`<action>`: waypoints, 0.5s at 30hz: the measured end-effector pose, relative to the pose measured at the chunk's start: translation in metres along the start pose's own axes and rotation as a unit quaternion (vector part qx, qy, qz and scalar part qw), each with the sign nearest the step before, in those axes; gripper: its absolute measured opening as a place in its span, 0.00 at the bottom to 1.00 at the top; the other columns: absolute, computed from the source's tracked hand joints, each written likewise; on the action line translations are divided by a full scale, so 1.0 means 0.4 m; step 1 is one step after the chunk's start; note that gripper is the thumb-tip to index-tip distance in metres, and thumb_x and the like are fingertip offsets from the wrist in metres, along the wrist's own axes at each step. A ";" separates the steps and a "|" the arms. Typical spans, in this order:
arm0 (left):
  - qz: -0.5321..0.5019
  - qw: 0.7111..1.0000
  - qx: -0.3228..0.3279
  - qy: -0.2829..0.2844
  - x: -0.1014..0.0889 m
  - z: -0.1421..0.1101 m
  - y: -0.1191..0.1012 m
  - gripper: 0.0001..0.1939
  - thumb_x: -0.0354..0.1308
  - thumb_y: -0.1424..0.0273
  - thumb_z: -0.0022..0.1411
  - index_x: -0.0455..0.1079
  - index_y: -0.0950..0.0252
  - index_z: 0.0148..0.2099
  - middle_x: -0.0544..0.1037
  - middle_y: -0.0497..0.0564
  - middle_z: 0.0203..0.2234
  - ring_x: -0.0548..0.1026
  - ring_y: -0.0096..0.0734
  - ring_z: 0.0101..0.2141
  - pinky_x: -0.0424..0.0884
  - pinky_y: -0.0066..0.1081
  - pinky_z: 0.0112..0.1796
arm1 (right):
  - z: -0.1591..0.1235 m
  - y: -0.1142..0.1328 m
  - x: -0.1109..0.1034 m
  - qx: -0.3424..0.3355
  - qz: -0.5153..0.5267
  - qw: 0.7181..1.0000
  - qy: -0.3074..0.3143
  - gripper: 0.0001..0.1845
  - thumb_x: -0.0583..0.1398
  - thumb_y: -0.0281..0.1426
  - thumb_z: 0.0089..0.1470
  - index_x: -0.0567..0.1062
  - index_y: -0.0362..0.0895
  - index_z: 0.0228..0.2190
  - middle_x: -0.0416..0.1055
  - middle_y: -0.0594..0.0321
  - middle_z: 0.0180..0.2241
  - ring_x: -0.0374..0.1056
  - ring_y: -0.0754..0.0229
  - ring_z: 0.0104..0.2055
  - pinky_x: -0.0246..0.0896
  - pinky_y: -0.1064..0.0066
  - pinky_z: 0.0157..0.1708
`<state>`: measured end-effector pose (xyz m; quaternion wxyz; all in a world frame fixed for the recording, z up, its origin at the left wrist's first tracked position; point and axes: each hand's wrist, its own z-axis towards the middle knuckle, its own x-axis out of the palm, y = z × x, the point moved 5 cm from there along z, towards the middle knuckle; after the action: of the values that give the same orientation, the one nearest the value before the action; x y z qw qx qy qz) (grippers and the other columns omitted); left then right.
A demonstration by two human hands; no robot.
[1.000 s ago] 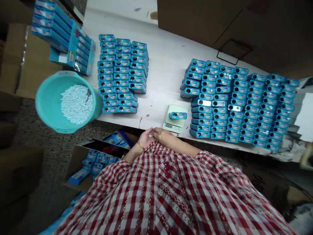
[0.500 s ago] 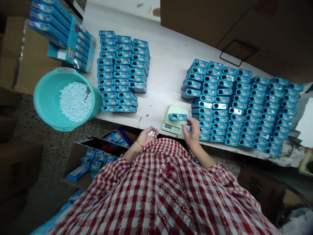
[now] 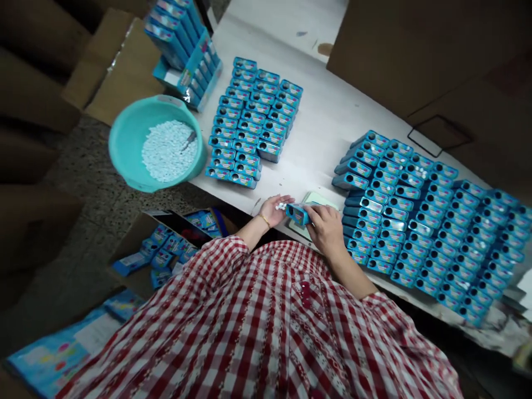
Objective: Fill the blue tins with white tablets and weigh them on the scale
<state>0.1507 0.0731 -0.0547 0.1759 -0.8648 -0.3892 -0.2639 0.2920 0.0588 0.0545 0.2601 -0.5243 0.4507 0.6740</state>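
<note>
My right hand (image 3: 326, 228) grips a small blue box (image 3: 298, 213), tilted over the pale green scale (image 3: 321, 198) at the table's near edge. My left hand (image 3: 275, 208) is cupped palm up beside the box's end and holds a few small white tablets (image 3: 281, 206). A teal basin (image 3: 129, 138) of white tablets stands at the left edge of the table. Blocks of the same blue boxes lie to the left (image 3: 253, 127) and to the right (image 3: 419, 210) of the scale.
A stack of blue cartons (image 3: 187, 39) lies at the table's far left. A brown cardboard box (image 3: 415, 50) stands behind the table. On the floor beneath, an open carton (image 3: 166, 249) holds more blue boxes. Other cardboard boxes (image 3: 37, 66) surround the floor at left.
My right hand has reached to the scale and lifted the blue box off it, tilting it toward my left hand. My left hand has risen to the box with the tablets. The view has shifted left.
</note>
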 end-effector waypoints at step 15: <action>-0.023 0.999 -0.029 0.027 0.003 -0.025 0.009 0.13 0.46 0.71 0.60 0.71 0.72 0.36 0.77 0.59 0.29 0.75 0.34 0.32 0.69 0.33 0.37 | -0.068 -0.105 0.051 0.161 0.267 0.946 -0.089 0.17 0.57 0.34 0.50 0.66 0.46 0.44 0.68 0.58 0.41 0.65 0.56 0.43 0.60 0.61 0.44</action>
<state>0.1510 0.0664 -0.0463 0.1548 -0.8531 -0.3961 -0.3023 0.3330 0.0514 0.0203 0.1905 -0.2743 0.6515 0.6812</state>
